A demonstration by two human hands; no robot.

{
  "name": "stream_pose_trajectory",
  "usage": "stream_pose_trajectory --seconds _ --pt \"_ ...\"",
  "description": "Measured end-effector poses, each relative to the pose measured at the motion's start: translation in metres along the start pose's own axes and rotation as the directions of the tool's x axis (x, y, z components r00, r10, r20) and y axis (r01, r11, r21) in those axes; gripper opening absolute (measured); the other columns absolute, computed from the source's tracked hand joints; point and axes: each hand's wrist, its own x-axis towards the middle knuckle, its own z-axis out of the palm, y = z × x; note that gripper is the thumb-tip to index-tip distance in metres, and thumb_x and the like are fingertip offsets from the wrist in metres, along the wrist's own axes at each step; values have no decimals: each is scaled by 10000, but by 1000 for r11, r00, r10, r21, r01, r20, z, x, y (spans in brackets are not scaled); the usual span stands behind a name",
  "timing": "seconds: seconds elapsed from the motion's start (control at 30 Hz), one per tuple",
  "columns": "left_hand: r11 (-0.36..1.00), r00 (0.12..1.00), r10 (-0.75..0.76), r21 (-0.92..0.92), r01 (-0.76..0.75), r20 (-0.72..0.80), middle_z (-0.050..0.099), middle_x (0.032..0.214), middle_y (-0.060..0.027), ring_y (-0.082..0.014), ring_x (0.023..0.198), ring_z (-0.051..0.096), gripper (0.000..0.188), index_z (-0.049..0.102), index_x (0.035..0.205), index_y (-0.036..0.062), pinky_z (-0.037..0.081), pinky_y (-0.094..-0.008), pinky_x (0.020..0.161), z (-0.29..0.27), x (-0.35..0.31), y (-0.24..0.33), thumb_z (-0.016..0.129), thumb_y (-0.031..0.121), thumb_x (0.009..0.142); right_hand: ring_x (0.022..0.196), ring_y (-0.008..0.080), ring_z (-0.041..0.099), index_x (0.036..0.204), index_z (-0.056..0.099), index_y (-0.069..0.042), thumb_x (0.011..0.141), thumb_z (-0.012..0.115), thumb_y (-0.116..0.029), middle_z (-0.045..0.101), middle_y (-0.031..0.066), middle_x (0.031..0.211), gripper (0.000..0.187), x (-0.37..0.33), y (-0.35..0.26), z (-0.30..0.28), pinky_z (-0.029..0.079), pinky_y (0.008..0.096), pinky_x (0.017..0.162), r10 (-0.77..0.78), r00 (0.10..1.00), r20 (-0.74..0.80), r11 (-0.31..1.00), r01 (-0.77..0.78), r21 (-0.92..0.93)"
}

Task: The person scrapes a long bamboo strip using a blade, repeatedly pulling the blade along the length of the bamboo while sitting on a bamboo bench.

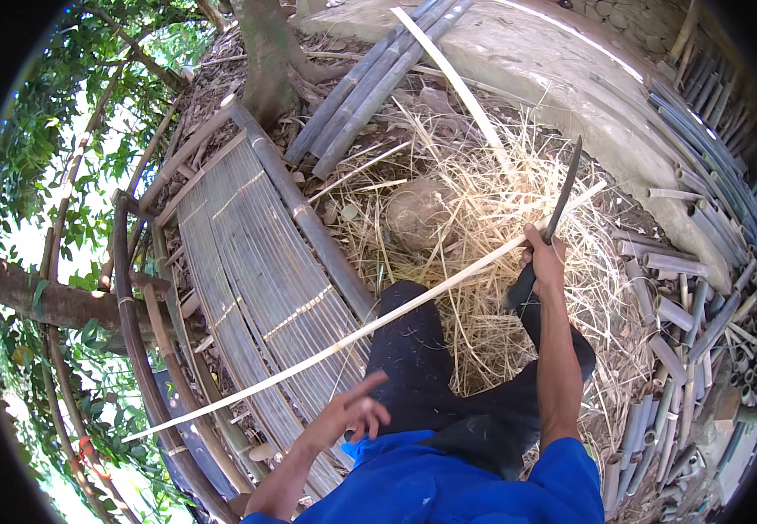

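My right hand (pixel 546 264) is closed around a long knife with a dark, slightly curved blade (pixel 566 188) that points up and away. A long, pale bamboo strip (pixel 335 351) runs from the lower left to the upper right, passing at the fingers of that hand beside the blade. Whether those fingers also pinch the strip, I cannot tell. Just below the strip, my left hand (pixel 356 412) is held with its forefinger stretched out and the other fingers loosely bent, and nothing shows in it.
Pale shavings (pixel 492 201) lie around a round stone (pixel 419 212) beyond my knees. At left stands a slatted bamboo bench (pixel 265 253). Dark bamboo poles (pixel 369 83) and another pale strip (pixel 452 79) lie ahead. Cut bamboo pieces (pixel 675 314) pile up at right beside a concrete ledge (pixel 535 52).
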Motion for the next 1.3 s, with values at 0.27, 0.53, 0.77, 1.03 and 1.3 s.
stream_pose_trajectory --seconds 0.27,0.53,0.77,1.03,1.3 --pt "667 652 485 -235 -707 -583 665 1129 -185 -340 1139 630 521 475 1379 91 513 -558 979 -9 64 18 427 497 1057 496 83 491 863 548 -54 936 756 -279 544 40 689 316 -6 31 18 426 256 424 125 989 85 985 -134 110" --pt "-63 -144 836 168 -984 -530 523 679 -57 -163 537 564 491 542 993 63 543 -322 466 -2 78 157 396 525 1068 614 118 617 1125 664 60 909 745 -355 704 83 791 475 -29 80 50 517 282 567 349 861 370 827 -98 -554" --pt "-141 -250 885 285 -948 -393 410 671 -16 -93 476 341 554 587 1001 28 310 -242 354 -20 73 189 460 566 1040 841 409 683 1440 506 -53 905 709 -205 686 264 963 592 -72 111 47 539 455 795 210 782 586 646 339 -684" --pt "-175 -252 915 254 -951 -314 375 670 -19 -114 489 303 575 583 1010 31 258 -285 396 -18 108 189 492 599 1015 843 431 648 1368 527 -59 905 662 -131 639 255 942 487 -30 126 51 521 496 771 44 810 585 614 440 -656" --pt "-118 -232 874 278 -953 -426 343 602 11 -79 464 288 580 512 788 109 214 -241 387 -11 153 186 542 662 962 855 426 663 1415 515 -82 927 647 -141 648 255 920 509 -21 112 60 541 479 766 60 826 561 610 414 -676"
